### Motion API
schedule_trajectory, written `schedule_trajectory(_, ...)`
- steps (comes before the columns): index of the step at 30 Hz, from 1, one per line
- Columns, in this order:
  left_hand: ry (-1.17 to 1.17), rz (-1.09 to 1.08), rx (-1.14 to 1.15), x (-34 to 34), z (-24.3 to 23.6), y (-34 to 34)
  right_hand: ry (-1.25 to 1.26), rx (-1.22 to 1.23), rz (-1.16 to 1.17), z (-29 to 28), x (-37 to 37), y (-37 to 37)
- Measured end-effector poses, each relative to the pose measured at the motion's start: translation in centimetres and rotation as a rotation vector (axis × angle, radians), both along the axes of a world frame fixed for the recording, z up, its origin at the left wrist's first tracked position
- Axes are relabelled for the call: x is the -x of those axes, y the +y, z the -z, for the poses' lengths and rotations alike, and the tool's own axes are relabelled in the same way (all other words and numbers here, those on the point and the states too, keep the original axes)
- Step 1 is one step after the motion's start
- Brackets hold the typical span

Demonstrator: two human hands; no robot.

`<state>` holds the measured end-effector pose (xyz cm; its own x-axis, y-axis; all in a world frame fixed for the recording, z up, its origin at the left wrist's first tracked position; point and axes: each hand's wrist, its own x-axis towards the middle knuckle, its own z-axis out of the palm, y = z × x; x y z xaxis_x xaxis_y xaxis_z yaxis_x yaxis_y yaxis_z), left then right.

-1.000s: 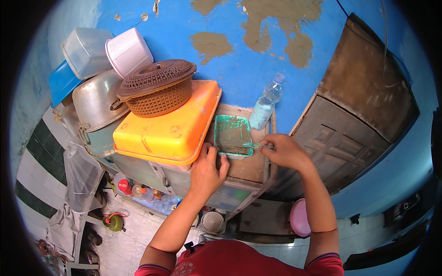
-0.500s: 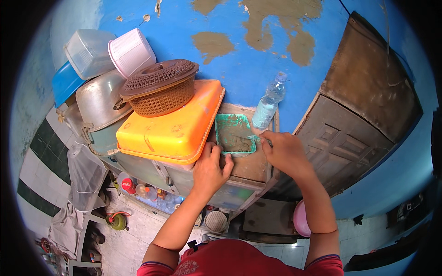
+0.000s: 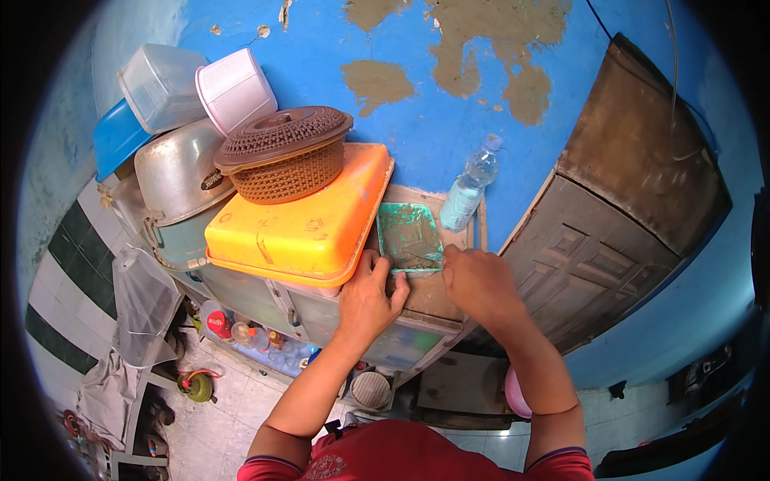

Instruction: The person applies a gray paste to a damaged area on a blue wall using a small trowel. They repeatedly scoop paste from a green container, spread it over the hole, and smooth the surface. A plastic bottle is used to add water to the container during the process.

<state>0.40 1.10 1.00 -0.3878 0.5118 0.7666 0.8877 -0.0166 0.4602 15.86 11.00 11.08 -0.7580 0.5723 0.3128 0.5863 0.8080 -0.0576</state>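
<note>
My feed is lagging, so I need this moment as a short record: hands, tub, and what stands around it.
left hand: at the tub's near left corner; contact unclear
right hand: closed on a smeared tool, mostly hidden, at the tub's right side
green plastic tub: on the cabinet top, grey-brown paste inside
clear plastic bottle: upright, behind and right of the tub
orange plastic basin: upside down, left of the tub
brown lidded basket: on the basin
blue wall: grey-brown patches

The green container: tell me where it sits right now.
In the head view, the green container sits just right of centre on the cabinet top, between the orange tub and the clear bottle, with the left hand at its near left corner.
</note>
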Motion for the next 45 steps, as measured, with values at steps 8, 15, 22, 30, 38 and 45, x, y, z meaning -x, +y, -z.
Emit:
schedule_trajectory(8, -0.015, -0.002, 0.016, 0.2, 0.2, 0.1, 0.04, 0.008, -0.009, 2.1, 1.8, 2.2)
schedule_trajectory(15, -0.001, -0.003, 0.012, 0.2, 0.1, -0.1, 0.122, 0.007, -0.02, 2.8, 2.1, 2.8)
schedule_trajectory(22, -0.012, -0.013, 0.03, -0.2, 0.3, -0.2, 0.262, 0.102, -0.022, 0.7, -1.3, 0.7)
schedule_trajectory(30, 0.014, -0.043, 0.008, 0.1, 0.4, -0.1, 0.523, 0.128, -0.058, -0.7, -3.6, 0.1)
schedule_trajectory(38, 0.02, -0.009, -0.005, 0.2, 0.3, 0.2, 1.018, 0.107, -0.259, -8.6, -2.9, 7.5)
schedule_trajectory(45, 0.041, -0.031, -0.024, 0.2, 0.8, 0.1, 1.19, 0.281, -0.362, -20.6, -0.6, 14.7)
